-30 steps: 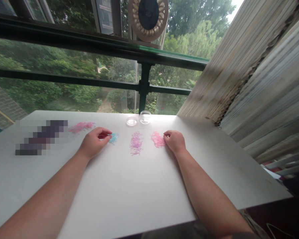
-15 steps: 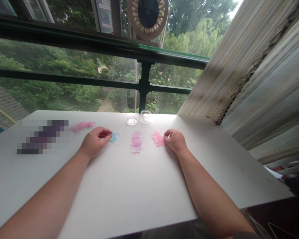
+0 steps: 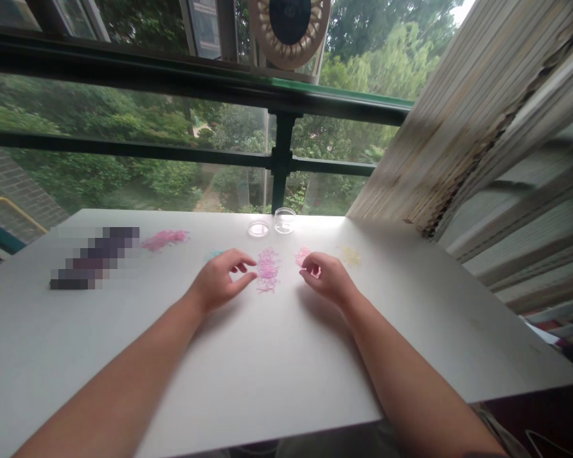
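My left hand (image 3: 224,277) hovers just left of a pile of thin purple-pink strands (image 3: 268,270) that look like small rubber bands. Its thumb and fingers are apart, with nothing visible between them. Partly behind that hand lies a light-blue pile (image 3: 214,255). On the other side, my right hand (image 3: 327,277) is at the near edge of a pink pile (image 3: 302,256) and covers part of it. Its fingers are curled, with a small gap between thumb and forefinger and nothing seen in it. Past its knuckles is a yellow pile (image 3: 351,256).
A clear round dish (image 3: 284,222) and a flat clear lid or dish (image 3: 258,229) stand at the back of the white table (image 3: 267,369). Farther left are another pink pile (image 3: 166,240) and a blurred-out dark object (image 3: 95,257). A fan (image 3: 290,28) is by the window.
My left hand has moved right, from the blue pile to beside the purple-pink one, and its fingers have opened. My right hand has shifted left, its fingertips parting; the yellow pile now shows.
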Available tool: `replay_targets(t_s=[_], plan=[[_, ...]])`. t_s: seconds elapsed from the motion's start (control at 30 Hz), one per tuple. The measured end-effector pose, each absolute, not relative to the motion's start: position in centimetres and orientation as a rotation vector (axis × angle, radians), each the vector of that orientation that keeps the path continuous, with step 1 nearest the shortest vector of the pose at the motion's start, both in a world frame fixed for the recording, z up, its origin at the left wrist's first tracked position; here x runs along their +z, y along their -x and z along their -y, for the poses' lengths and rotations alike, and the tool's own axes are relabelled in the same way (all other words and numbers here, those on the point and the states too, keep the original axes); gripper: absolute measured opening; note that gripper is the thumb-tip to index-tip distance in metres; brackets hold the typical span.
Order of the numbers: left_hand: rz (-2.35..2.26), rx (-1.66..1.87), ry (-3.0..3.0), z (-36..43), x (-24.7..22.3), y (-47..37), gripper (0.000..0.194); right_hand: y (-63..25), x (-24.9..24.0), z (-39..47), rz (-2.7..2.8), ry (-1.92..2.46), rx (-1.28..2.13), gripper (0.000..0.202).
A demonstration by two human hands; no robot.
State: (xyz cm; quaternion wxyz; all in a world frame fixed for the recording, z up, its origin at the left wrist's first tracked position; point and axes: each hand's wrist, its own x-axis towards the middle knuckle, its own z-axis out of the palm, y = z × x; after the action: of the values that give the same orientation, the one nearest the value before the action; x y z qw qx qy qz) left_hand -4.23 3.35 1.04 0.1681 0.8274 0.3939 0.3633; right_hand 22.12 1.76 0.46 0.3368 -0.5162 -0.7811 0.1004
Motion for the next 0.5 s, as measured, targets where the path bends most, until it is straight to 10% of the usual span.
replay_targets(t_s=[0.5], plan=[[-0.712,1.004,-2.251,-2.4,1.6,-3.4,0.017,-21.8,1.6,-0.7,2.011,1.248,0.226,0.012]])
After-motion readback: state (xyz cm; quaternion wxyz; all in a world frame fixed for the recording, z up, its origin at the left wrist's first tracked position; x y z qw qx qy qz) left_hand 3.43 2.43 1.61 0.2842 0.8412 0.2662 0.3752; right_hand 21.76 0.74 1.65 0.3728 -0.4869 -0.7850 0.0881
